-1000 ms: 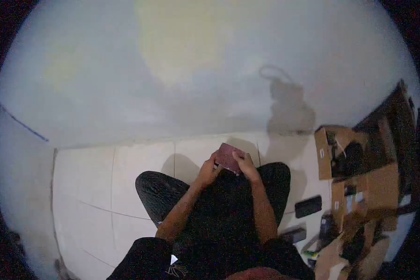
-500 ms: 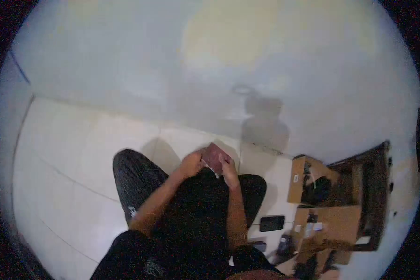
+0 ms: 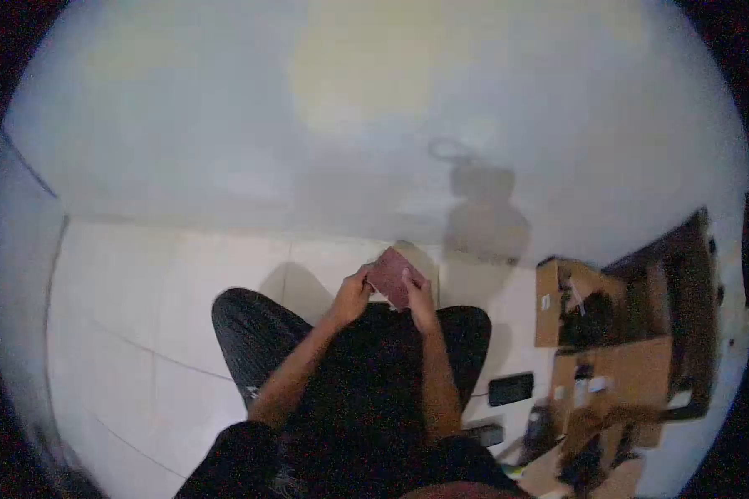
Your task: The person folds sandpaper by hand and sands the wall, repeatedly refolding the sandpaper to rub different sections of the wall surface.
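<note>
A small dark red, flat, roughly rectangular object (image 3: 394, 277) is held between both hands, tilted, in front of my crossed legs. My left hand (image 3: 354, 297) grips its left edge. On its right side, my right hand (image 3: 419, 298) holds it with the thumb lying over the face. Something small and pale shows at its lower edge, too blurred to make out. Both hands are closed on the object, above my dark trousers.
Pale floor tiles (image 3: 141, 291) lie around my legs, with a wall (image 3: 225, 125) ahead. On the right are an open cardboard box (image 3: 548, 303), another cardboard box (image 3: 649, 366) with items, a black phone-like object (image 3: 510, 389) and a dark wooden piece (image 3: 692, 308).
The view has swung about, shifting the whole scene. Both hands still hold the red object, which is now tilted differently than a second ago.
</note>
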Motion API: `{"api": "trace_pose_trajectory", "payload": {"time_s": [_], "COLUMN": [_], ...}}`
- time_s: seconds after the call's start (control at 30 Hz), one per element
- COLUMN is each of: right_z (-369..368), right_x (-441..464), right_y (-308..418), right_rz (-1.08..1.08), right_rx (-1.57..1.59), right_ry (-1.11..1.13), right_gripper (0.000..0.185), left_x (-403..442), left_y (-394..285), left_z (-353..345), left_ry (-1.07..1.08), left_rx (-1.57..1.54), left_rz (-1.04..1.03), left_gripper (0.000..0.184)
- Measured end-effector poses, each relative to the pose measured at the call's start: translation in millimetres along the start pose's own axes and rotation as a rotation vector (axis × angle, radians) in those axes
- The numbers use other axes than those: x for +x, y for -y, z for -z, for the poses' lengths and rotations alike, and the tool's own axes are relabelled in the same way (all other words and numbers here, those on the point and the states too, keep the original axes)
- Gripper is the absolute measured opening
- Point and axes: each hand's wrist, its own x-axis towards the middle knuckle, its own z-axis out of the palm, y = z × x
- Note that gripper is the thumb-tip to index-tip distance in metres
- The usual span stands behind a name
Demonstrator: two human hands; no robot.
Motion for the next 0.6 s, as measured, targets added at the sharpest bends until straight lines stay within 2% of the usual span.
{"api": "trace_pose_trajectory", "payload": {"time_s": [0.03, 0.07, 0.1, 0.17, 0.23, 0.3, 0.37, 0.4, 0.43, 0.47, 0.5, 0.57, 0.6], "right_z": [4, 2, 2, -3, 2, -7, -10, -9, -6, -6, -4, -9, -9], "right_x": [-5, -10, -17, -24, -19, -20, -22, -25, -29, -8, -13, -40, -35], "right_y": [9, 13, 25, 33, 25, 26, 28, 36, 39, -18, 2, 47, 42], "right_rz": [-0.007, -0.036, -0.062, -0.039, 0.075, 0.122, 0.17, 0.156, 0.139, 0.246, 0.256, 0.028, 0.036], "right_rx": [0.047, 0.051, 0.05, 0.068, 0.15, 0.171, 0.187, 0.166, 0.148, -0.052, -0.036, 0.324, 0.352], "right_ry": [-0.024, -0.006, 0.017, -0.026, 0.049, -0.001, -0.044, -0.03, -0.016, -0.054, -0.06, 0.102, 0.096], "right_gripper": [0.065, 0.066, 0.068, 0.063, 0.051, 0.045, 0.04, 0.039, 0.039, 0.04, 0.04, 0.039, 0.039], "left_x": [0, -3, -2, 1, 1, 0, 2, 3, 2, 1, 6, 6, 7], "left_y": [-4, 1, 2, 7, -1, -3, 7, 3, -6, -7, -10, -1, 5], "left_z": [-4, -3, -4, -7, -12, -11, -13, -12, -9, -4, -2, 0, -1], "left_ry": [-0.065, -0.065, -0.035, -0.077, -0.071, -0.085, -0.13, -0.141, -0.123, -0.101, -0.095, -0.083, -0.072], "left_rx": [-0.092, -0.218, -0.197, -0.516, -0.473, -0.452, -0.729, -0.742, -0.612, -0.477, -0.462, -0.515, -0.545], "left_rz": [-0.038, 0.093, 0.086, 0.282, 0.243, 0.203, 0.375, 0.367, 0.314, 0.259, 0.248, 0.254, 0.273], "left_gripper": [0.033, 0.03, 0.03, 0.041, 0.047, 0.053, 0.047, 0.047, 0.044, 0.041, 0.041, 0.036, 0.036]}}
